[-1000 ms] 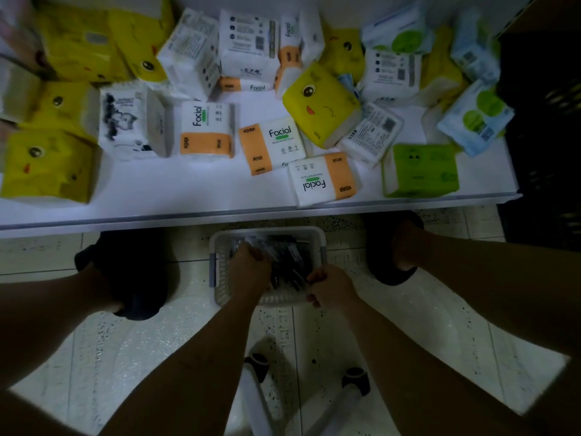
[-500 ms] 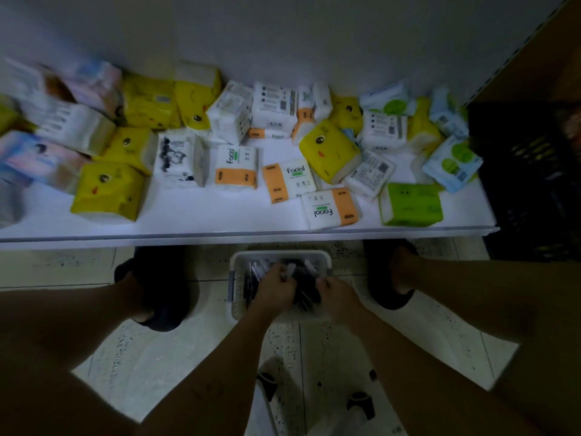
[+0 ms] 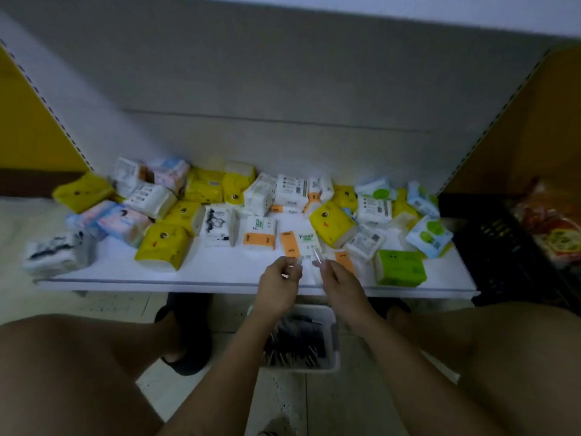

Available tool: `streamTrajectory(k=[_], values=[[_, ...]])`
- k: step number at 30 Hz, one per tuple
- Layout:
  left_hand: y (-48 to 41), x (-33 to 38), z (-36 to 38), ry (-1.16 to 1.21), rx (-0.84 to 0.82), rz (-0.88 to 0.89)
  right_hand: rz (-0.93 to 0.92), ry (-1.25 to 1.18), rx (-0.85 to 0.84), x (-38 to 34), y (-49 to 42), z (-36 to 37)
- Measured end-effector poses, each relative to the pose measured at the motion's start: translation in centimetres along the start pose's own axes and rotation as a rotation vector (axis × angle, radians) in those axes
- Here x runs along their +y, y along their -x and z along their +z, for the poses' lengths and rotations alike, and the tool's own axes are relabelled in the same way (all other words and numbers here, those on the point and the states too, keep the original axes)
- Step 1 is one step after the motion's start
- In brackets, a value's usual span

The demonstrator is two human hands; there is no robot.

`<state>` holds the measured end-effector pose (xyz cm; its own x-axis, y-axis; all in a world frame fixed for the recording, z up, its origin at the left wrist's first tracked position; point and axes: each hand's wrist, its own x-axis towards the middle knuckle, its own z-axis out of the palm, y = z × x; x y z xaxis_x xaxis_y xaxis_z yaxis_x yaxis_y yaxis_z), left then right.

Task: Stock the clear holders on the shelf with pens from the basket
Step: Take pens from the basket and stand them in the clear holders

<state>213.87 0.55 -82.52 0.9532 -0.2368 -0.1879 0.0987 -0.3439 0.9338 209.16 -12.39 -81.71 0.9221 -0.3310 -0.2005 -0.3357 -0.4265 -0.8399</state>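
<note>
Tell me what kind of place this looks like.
Probably a small shop, at a display shelf being stocked. The white shelf hangs between slotted uprights, it carries many wrapped tissue packs, and a black crate stands right beside it.

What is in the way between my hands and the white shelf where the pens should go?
The left hand and right hand, each pinching a thin pale item, hover over the white shelf's front edge. Orange-and-white soft tissue packs lie directly beyond them, a green tissue pack to their right. No clear holder is visible.
</note>
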Motion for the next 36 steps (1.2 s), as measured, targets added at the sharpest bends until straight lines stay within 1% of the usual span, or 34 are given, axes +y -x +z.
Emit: streamTrajectory(k=[2, 7, 10, 12, 15, 17, 21, 25, 28, 32, 34, 36], values=[[0.4, 2.0, -0.6, 0.024, 0.001, 0.053, -0.061, -0.065, 0.064, -1.4, 0.1, -0.7], [0.7, 8.8, -2.9, 0.108, -0.055, 0.207, -0.181, -0.205, 0.062, -6.1, -0.5, -3.1], [0.7, 13.9, -4.5, 0.167, 0.012, 0.332, -0.320, -0.264, 0.115, -10.0, -0.7, -5.6], [0.8, 17.4, -5.5, 0.211, 0.035, 0.401, -0.382, -0.357, 0.137, -12.6, -0.5, -7.3], [1.4, 22.1, -6.4, 0.273, 0.028, 0.477, -0.449, -0.514, 0.104, -16.3, 0.2, -9.8], [1.9, 24.6, -6.9, 0.286, 0.048, 0.535, -0.485, -0.568, 0.105, -18.8, 1.0, -11.4], [3.1, 28.9, -7.9, 0.268, 0.050, 0.630, -0.616, -0.484, 0.214, -22.4, 2.6, -14.9], [4.1, 33.1, -8.9, 0.160, 0.071, 0.731, -0.712, -0.409, 0.306, -25.7, 3.7, -18.7], [4.4, 36.0, -9.3, 0.150, 0.090, 0.791, -0.762, -0.318, 0.405, -28.0, 3.8, -21.6], [4.0, 39.6, -9.6, 0.103, 0.098, 0.846, -0.839, -0.279, 0.461, -30.5, 3.6, -25.2], [3.5, 41.2, -9.4, 0.051, 0.064, 0.859, -0.884, -0.264, 0.512, -31.3, 3.4, -26.7], [3.1, 42.7, -9.1, -0.043, 0.067, 0.882, -0.915, -0.245, 0.555, -32.0, 3.0, -27.8]])
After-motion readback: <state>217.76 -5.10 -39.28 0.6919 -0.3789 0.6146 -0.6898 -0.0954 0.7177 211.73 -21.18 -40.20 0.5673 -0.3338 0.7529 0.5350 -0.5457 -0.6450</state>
